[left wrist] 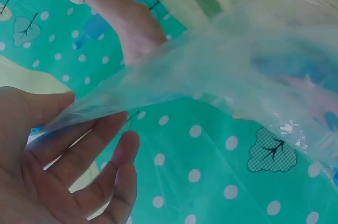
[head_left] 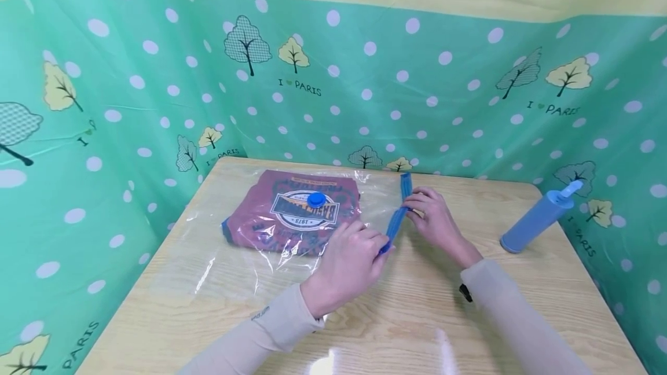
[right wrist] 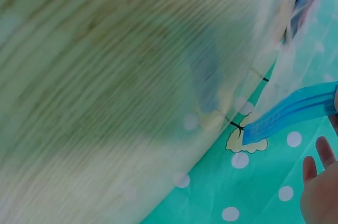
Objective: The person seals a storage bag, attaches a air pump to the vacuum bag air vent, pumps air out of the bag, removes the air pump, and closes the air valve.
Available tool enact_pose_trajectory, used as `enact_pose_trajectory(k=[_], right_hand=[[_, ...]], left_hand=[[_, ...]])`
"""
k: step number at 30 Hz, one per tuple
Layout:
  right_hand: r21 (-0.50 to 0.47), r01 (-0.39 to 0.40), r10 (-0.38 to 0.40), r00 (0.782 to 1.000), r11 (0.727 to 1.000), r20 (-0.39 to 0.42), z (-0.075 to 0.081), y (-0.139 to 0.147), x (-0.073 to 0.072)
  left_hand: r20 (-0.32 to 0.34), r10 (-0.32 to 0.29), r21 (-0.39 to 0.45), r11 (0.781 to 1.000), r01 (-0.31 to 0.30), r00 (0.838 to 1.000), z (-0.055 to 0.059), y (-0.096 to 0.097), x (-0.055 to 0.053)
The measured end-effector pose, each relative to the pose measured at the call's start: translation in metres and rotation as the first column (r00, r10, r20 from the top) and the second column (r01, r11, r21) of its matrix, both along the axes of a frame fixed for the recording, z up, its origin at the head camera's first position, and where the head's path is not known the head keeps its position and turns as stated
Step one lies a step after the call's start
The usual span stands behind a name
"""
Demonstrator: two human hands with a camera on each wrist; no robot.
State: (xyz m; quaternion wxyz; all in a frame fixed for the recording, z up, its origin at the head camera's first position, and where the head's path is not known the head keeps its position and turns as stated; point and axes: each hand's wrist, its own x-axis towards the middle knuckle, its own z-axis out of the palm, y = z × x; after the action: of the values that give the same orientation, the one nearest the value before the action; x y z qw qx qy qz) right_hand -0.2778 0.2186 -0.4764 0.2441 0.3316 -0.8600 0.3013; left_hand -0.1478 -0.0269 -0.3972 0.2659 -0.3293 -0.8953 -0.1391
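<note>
A clear plastic vacuum storage bag (head_left: 208,268) lies on the table with a folded maroon printed garment (head_left: 255,207) inside. Its round blue valve cap (head_left: 316,199) sits over the garment's print. Along the bag's right end runs a blue zip seal strip (head_left: 397,223), bent near its middle. My left hand (head_left: 350,256) pinches the near end of this strip between thumb and fingers, as the left wrist view also shows. Higher up, my right hand (head_left: 435,219) pinches the strip near its middle, and the strip's far end (right wrist: 259,133) sticks out past the fingers.
A blue hand pump (head_left: 537,221) with a light blue handle lies on the table at the right. Green dotted cloth (head_left: 365,103) with tree prints hangs behind and on both sides of the wooden table (head_left: 427,305).
</note>
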Motion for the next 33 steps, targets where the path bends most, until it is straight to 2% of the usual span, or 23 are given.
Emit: enact_pose_trajectory(k=[3,10,19,28,33], right_hand=[[-0.002,-0.009,0.009,1.0,1.0,0.002,0.0,0.0,-0.001],[-0.009,-0.011,0.011,1.0,1.0,-0.006,-0.001,0.0,-0.002],[-0.05,-0.033,0.03,0.998,0.998,-0.051,-0.005,0.001,-0.01],[-0.023,0.003,-0.001,0.996,1.0,0.084,-0.005,0.003,-0.032],[-0.002,0.034,-0.034,0.989,0.999,0.142,-0.008,0.009,-0.036]], left_hand=[[0.008,0.002,0.015,1.0,-0.002,1.0,-0.002,-0.001,0.0],[-0.054,0.006,0.001,1.0,-0.006,0.999,-0.003,-0.001,-0.001],[-0.074,0.001,-0.006,1.0,-0.002,0.997,-0.001,-0.004,-0.002],[-0.084,-0.002,0.016,1.0,0.004,0.996,0.008,-0.006,-0.002],[-0.073,-0.001,0.01,1.0,0.002,0.997,0.01,-0.007,0.0]])
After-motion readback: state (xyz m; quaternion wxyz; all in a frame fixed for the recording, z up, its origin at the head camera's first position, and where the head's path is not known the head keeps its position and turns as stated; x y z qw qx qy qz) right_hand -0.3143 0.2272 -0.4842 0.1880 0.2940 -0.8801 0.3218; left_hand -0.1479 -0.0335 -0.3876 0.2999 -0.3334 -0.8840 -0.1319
